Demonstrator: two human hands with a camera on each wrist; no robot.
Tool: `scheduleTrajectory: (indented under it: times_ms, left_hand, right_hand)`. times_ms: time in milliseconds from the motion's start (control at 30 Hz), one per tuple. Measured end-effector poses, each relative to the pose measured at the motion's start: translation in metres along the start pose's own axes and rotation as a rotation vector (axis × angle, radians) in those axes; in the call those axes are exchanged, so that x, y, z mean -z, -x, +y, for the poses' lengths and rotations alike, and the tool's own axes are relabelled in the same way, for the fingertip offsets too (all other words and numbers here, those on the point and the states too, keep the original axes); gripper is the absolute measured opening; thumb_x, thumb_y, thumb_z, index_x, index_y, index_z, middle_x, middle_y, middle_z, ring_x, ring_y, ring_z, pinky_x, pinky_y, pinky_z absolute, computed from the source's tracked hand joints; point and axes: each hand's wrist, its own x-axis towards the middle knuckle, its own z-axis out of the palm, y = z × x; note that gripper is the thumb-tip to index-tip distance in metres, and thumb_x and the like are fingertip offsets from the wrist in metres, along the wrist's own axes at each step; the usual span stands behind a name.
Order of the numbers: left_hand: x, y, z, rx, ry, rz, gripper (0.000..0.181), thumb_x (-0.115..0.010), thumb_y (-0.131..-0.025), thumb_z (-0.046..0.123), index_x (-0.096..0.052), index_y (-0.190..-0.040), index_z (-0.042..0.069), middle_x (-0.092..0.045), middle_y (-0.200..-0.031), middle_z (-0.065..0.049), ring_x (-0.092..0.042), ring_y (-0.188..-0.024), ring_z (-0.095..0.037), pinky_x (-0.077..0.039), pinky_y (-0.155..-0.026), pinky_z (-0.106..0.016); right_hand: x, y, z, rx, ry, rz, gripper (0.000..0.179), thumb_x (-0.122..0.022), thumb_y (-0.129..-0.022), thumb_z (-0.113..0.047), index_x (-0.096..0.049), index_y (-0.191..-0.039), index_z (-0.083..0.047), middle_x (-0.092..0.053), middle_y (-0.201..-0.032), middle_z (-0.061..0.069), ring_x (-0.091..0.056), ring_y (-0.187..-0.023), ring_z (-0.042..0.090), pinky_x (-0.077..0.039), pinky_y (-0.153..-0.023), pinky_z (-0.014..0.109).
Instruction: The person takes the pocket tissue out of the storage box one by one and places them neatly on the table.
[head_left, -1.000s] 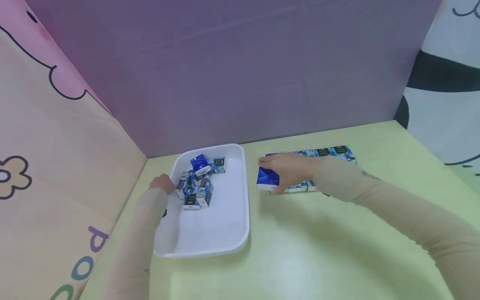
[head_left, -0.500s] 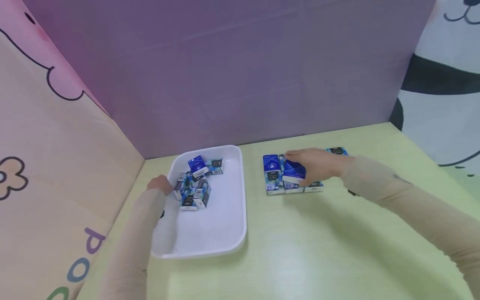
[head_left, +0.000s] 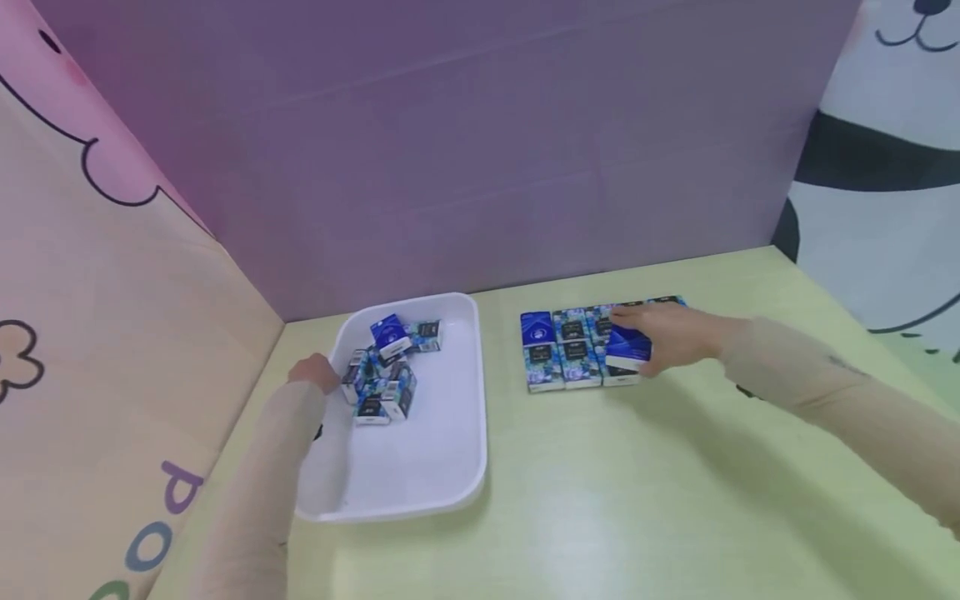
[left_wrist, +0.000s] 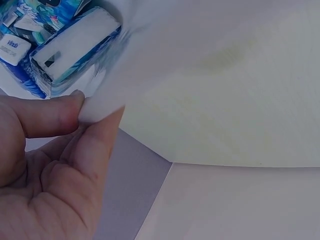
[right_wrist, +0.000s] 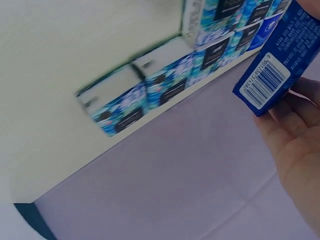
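My right hand (head_left: 675,333) grips a small dark-blue tissue pack (head_left: 628,346) above the right end of the front row of packs. In the right wrist view the pack's barcode side (right_wrist: 265,80) faces the camera, with fingers beneath it. Neat rows of patterned tissue packs (head_left: 576,363) lie on the table, partly hidden by the hand. One dark-blue pack (head_left: 537,327) sits at the back row's left end. My left hand (head_left: 315,372) pinches the left rim of a white tray (left_wrist: 97,110) between thumb and fingers. Jumbled tissue packs (head_left: 400,390) lie inside that tray.
The pale green table (head_left: 570,492) runs up to a purple back panel (head_left: 465,167). A cream panel (head_left: 112,308) with cartoon prints borders the left side, and a panda-print panel (head_left: 885,233) stands at the right.
My right hand has carried the dark-blue pack rightward along the rows, uncovering the packs on the left. The left hand keeps its hold on the tray rim. The head view has shifted slightly.
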Motion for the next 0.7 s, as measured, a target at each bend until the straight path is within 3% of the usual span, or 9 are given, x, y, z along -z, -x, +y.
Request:
scheduleTrajectory:
  times_ms: [333, 467, 700]
  left_hand:
    - [0.002, 0.005, -0.001, -0.002, -0.017, -0.015, 0.037, -0.048, -0.087, 0.014, -0.05, -0.112, -0.014, -0.059, -0.1, -0.029, -0.059, -0.09, -0.038, -0.051, -0.08, -0.045]
    - [0.003, 0.006, 0.002, -0.006, -0.015, -0.009, 0.036, -0.047, -0.087, 0.013, -0.05, -0.111, -0.014, -0.059, -0.1, -0.03, -0.059, -0.091, -0.038, -0.051, -0.079, -0.045]
    - [0.002, 0.006, 0.004, 0.009, 0.001, -0.003, 0.036, -0.048, -0.088, 0.013, -0.049, -0.112, -0.014, -0.059, -0.099, -0.028, -0.059, -0.087, -0.035, -0.051, -0.077, -0.043]
  right_hand:
    - [-0.017, 0.024, 0.027, -0.102, -0.014, -0.035, 0.082, -0.078, -0.067, -0.027, -0.041, -0.135, 0.0, -0.04, -0.139, 0.022, -0.048, -0.114, 0.045, -0.042, -0.09, 0.056]
    - [-0.03, 0.032, 0.034, -0.137, -0.048, -0.068, 0.084, -0.078, -0.067, -0.03, -0.04, -0.136, -0.002, -0.041, -0.137, 0.024, -0.047, -0.115, 0.045, -0.04, -0.092, 0.059]
    - [-0.055, 0.036, 0.042, -0.126, -0.127, -0.13, 0.084, -0.076, -0.07, -0.032, -0.037, -0.137, 0.001, -0.039, -0.138, 0.026, -0.044, -0.119, 0.045, -0.035, -0.097, 0.059]
